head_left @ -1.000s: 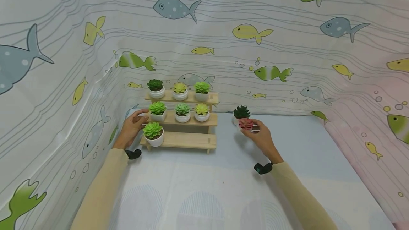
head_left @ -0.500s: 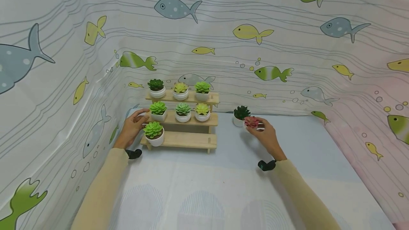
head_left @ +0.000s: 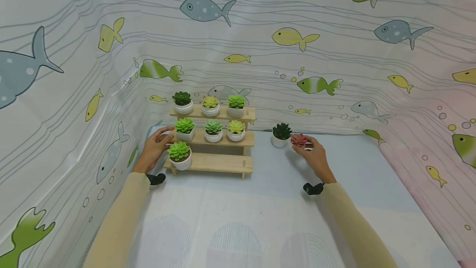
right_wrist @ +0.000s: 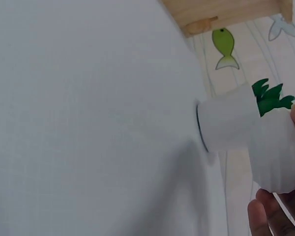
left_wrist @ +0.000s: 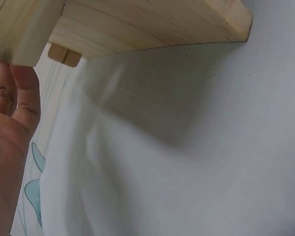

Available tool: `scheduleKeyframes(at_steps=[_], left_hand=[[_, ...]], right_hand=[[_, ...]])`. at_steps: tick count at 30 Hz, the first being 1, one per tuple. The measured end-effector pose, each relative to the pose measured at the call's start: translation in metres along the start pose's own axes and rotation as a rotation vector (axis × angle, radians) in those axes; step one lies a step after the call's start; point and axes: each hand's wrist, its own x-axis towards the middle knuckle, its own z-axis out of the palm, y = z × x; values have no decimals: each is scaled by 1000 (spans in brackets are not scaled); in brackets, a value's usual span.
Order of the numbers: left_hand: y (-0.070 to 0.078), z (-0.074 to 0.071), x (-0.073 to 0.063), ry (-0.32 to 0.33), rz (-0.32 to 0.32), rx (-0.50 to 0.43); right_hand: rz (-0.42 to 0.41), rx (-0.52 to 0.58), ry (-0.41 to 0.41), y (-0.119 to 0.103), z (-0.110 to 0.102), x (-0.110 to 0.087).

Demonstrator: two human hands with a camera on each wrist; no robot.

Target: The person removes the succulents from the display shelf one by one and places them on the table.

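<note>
A three-tier wooden plant stand (head_left: 219, 162) stands at the back left of the table. My left hand (head_left: 154, 148) grips the left end of its middle tier; in the left wrist view the fingers (left_wrist: 27, 93) are at the board's edge. My right hand (head_left: 315, 156) holds a potted red succulent (head_left: 298, 140) right of the stand, and its ribbed white pot (right_wrist: 275, 152) shows in the right wrist view. Close to its left is a dark green succulent (head_left: 281, 133) in a white pot on the table.
Several potted succulents sit on the stand: three on top, three in the middle, and one light green succulent (head_left: 179, 154) at the lowest tier's left end. Fish-printed cloth walls (head_left: 256, 77) rise behind and beside the pale tabletop (head_left: 238, 202).
My right hand has moved rightward with the red succulent, away from the front of the dark green one, whose pot now shows fully. The left hand stays at the stand.
</note>
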Motion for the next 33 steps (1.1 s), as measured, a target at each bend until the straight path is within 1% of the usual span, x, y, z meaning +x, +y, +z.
scheduleKeyframes(at_steps=[3,6,8,12,17,20,24,29,33], left_hand=[[11,3,-7,-12,-7,-11],[14,3,-7,-12,-6,-13],[12,2,-5,-10,-2,-17],[2,-1,1,4,4,-8],[-7,-4,6,14,-4,34],[-9,-4,6,11,-9,28],[-10,-5,7,0,-9,25],[-9,-5,8,5,-16,46],[-10,-4,7,14,-10,62]], right_hand=[[12,-10,13,5,-3,5],[33,-17,18,10,-5,10],[46,-25,19,13,-6,12],[80,-43,23,18,-7,17],[123,-53,20,21,-8,21],[132,-65,11,24,-8,24],[123,-94,7,29,-9,29],[128,-107,24,34,-12,33],[149,-107,38,38,-14,36]])
